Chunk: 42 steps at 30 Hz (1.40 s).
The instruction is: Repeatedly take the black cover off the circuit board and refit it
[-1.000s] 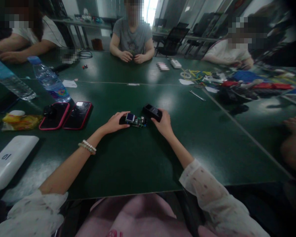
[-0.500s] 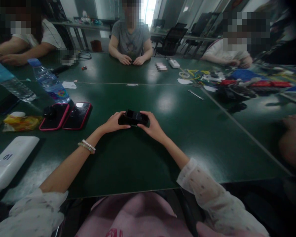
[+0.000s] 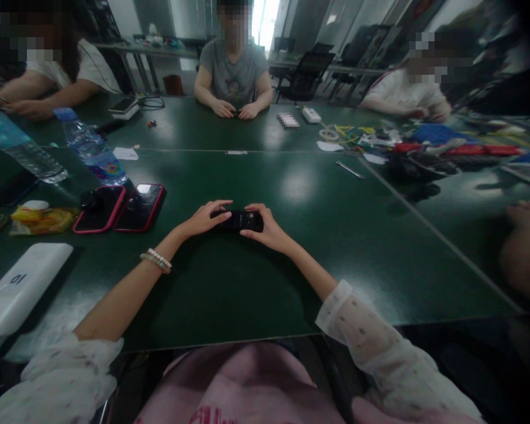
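A small black box-shaped device [image 3: 242,220] with faint pale markings on its upper face is between my two hands, low over the green table [image 3: 247,282]. My left hand [image 3: 205,219] grips its left end, thumb across the near side and fingers behind. On the other end, my right hand [image 3: 267,228] has its thumb along the near edge and its fingers curved over the far side. The device's exact kind is too dark to make out, and its ends are partly hidden by my fingers.
To the left lie two red-edged phones [image 3: 140,207], a yellow packet [image 3: 44,219], a white power bank [image 3: 26,288] and water bottles [image 3: 92,150]. A wrench [image 3: 350,169] and a pile of cables and tools [image 3: 446,144] are on the right. Several people sit around the table.
The black device has tipped from a raised angle to lying flatter and lower between my hands. My fingers have shifted a little around it.
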Available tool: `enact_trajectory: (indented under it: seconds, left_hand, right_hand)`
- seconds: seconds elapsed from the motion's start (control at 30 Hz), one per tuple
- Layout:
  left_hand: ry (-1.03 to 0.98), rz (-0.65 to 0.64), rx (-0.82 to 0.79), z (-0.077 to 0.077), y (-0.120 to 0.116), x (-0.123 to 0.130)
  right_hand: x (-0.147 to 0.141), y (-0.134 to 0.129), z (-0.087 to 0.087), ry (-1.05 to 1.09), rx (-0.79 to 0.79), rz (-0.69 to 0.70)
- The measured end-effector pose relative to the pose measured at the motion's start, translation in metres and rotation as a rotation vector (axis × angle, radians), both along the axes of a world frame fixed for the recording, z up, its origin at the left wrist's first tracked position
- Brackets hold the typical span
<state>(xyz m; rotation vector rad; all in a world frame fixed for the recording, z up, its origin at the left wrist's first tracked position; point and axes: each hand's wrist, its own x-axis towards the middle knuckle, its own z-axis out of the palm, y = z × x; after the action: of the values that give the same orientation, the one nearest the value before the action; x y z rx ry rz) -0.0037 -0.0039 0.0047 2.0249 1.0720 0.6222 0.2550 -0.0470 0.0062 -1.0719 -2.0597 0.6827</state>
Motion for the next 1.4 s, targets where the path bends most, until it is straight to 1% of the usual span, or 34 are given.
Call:
enact_trajectory:
  seconds: [0.17, 0.27, 0.43, 0.6, 0.83, 1.0, 1.13, 1.23, 1.4]
  left_hand:
    - [-0.022, -0.019, -0.038, 0.003, -0.002, -0.001]
    - [-0.045, -0.023, -0.064, 0.005, -0.004, 0.000]
    - [-0.081, -0.072, -0.092, 0.009, -0.006, 0.000]
    - [-0.083, -0.089, -0.081, 0.011, -0.007, 0.000]
    - [-0.112, -0.101, -0.058, 0.006, -0.003, 0.001]
    - [-0.097, -0.108, -0.036, 0.002, 0.000, 0.001]
    - [-0.085, -0.106, -0.026, 0.000, 0.001, 0.001]
    - [-0.082, -0.099, -0.026, -0.001, 0.000, 0.001]
    - [-0.049, -0.078, -0.008, 0.001, 0.000, 0.001]
  right_hand:
    - [0.002, 0.003, 0.001, 0.156, -0.205, 0.001]
    - [0.004, 0.004, 0.004, 0.182, -0.250, 0.020]
    - [0.006, 0.003, 0.007, 0.173, -0.235, 0.029]
    - [0.005, 0.001, 0.008, 0.145, -0.217, 0.024]
    - [0.003, 0.001, 0.009, 0.138, -0.202, 0.006]
    - [0.003, 0.002, 0.002, 0.131, -0.184, 0.002]
    - [0.004, 0.002, -0.001, 0.077, -0.142, -0.027]
    - [0.003, 0.000, 0.000, 0.039, -0.123, -0.052]
    - [0.001, -0.004, 0.003, 0.018, -0.135, -0.064]
